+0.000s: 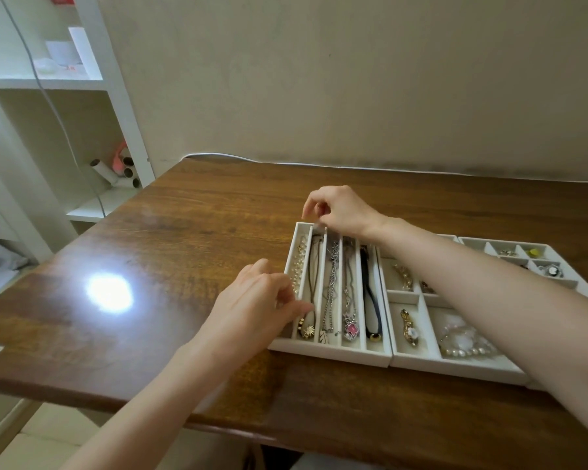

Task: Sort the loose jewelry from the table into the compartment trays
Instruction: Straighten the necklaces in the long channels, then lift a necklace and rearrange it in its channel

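My left fingers (296, 308) pinching thin dark cord necklace (314, 266) in white slotted tray (333, 352), right fingers (311, 205) curled at its far end, grip I cannot tell

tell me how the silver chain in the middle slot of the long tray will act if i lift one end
Likely floppy: the silver chain lies in loose kinks along its slot, so it should hang limp and sway. Probably light, as its links look fine. It could drag or snag on the tray, whose walls sit close beside it.
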Tool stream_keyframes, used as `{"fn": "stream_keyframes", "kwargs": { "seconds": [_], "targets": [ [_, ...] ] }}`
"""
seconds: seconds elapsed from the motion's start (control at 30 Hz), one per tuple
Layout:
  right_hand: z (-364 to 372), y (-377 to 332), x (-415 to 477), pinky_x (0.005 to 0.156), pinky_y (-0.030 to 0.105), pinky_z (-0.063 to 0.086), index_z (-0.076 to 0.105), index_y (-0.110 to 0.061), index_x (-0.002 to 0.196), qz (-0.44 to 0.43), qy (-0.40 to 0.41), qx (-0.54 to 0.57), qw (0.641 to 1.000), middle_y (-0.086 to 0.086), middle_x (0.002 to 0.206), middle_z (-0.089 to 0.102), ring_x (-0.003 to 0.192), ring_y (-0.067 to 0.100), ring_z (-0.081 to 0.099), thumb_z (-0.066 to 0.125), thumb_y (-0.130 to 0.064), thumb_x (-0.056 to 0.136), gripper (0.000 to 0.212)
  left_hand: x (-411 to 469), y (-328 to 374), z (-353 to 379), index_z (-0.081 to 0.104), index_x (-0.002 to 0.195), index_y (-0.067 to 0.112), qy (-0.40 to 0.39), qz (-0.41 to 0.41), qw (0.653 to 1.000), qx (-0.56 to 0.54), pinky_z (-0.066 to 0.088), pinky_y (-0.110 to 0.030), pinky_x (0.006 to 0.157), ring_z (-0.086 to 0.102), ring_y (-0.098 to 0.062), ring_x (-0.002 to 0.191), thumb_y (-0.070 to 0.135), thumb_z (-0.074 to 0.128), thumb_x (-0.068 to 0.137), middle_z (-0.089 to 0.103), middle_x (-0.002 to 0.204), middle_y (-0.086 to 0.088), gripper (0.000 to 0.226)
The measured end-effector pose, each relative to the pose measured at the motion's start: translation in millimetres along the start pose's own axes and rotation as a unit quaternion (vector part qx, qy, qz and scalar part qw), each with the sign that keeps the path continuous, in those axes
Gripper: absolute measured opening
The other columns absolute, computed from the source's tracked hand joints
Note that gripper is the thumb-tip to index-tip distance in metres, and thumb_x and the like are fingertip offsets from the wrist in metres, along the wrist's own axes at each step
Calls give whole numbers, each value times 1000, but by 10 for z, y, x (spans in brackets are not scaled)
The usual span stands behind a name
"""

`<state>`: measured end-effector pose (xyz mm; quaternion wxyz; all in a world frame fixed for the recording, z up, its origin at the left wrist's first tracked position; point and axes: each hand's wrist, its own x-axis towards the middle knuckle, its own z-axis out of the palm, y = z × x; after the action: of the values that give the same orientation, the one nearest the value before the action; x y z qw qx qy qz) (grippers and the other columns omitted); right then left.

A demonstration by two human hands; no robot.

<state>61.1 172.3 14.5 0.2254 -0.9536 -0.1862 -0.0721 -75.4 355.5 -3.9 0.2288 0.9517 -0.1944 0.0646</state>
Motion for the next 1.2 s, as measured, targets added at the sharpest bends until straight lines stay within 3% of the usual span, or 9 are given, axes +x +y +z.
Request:
{"fn": "stream_keyframes", "kwargs": {
  "seconds": [0.13, 0.27, 0.37, 0.5, 0.67, 0.8, 0.87, 1.03, 1.2],
  "targets": [
    [-110, -33, -13, 71, 29, 43, 71, -24, 78, 70, 16, -65, 995, -8, 86, 63, 87, 11, 57, 74, -20, 77, 5, 8, 2, -3, 53, 90, 30, 37, 23, 999, -16, 33, -17, 63, 39, -5, 84, 41, 60, 85, 41, 87, 15, 14],
    [-60, -193, 10, 73, 30, 49, 75, -21, 87, 110, -37, -153, 981, -4, 90, 70, 90, 15, 63, 78, -30, 74, 16, 57, 2, 28, 54, 118, 35, 9, 33, 999, 16, 35, -19, 73, 37, -6, 95, 41, 58, 87, 42, 98, 11, 32],
    [15, -331, -1, 66, 29, 43, 68, -14, 83, 104, -48, -214, 970, 0, 86, 66, 82, 20, 61, 71, -21, 81, 8, 74, -7, 50, 54, 124, 35, -3, 28, 999, 27, 34, -18, 75, 34, -5, 97, 42, 58, 87, 40, 100, 11, 38],
    [97, -426, -24, 64, 30, 36, 40, -15, 63, 111, -32, -266, 957, -1, 64, 43, 73, 22, 50, 47, -1, 87, 29, 74, -12, 46, 55, 123, 34, -2, 28, 999, 19, 35, -19, 73, 36, -6, 96, 41, 59, 86, 42, 99, 10, 38],
    [65, -397, 2, 62, 30, 36, 40, -15, 64, 122, -46, -244, 961, -1, 67, 45, 73, 20, 50, 55, -6, 86, 28, 75, -20, 35, 55, 123, 33, -8, 27, 1000, 8, 40, -22, 77, 40, -8, 99, 40, 59, 86, 45, 102, 8, 38],
    [-2, -360, 29, 66, 30, 46, 60, -13, 76, 153, -65, -158, 973, -1, 79, 62, 78, 19, 61, 69, -18, 80, 11, 82, -29, 41, 55, 121, 32, -7, 28, 1000, 2, 38, -20, 74, 41, -7, 95, 39, 61, 85, 45, 100, 9, 37],
    [-123, -328, 32, 75, 31, 53, 70, -11, 87, 168, -71, -73, 981, 1, 87, 69, 84, 18, 66, 73, -20, 76, 15, 91, -44, 45, 56, 118, 31, -6, 31, 999, -11, 36, -19, 72, 42, -6, 89, 38, 63, 84, 46, 97, 9, 35],
    [-480, -359, -101, 55, 19, 48, 68, 2, 96, 154, -120, 190, 962, 14, 91, 69, 72, 16, 61, 63, -6, 84, 15, 199, -48, 46, 53, 109, 25, 49, 9, 989, -138, 37, -10, 60, 45, -1, 69, 29, 69, 81, 49, 85, 13, 32],
    [-612, -353, -166, 69, 25, 53, 61, -5, 88, 122, -137, 306, 934, 13, 85, 71, 74, 18, 66, 60, -4, 89, 2, 469, 21, 30, 49, 117, 18, 118, -43, 946, -298, 47, -17, 77, 55, -4, 92, 26, 69, 82, 57, 103, 7, 41]
  ]
}}
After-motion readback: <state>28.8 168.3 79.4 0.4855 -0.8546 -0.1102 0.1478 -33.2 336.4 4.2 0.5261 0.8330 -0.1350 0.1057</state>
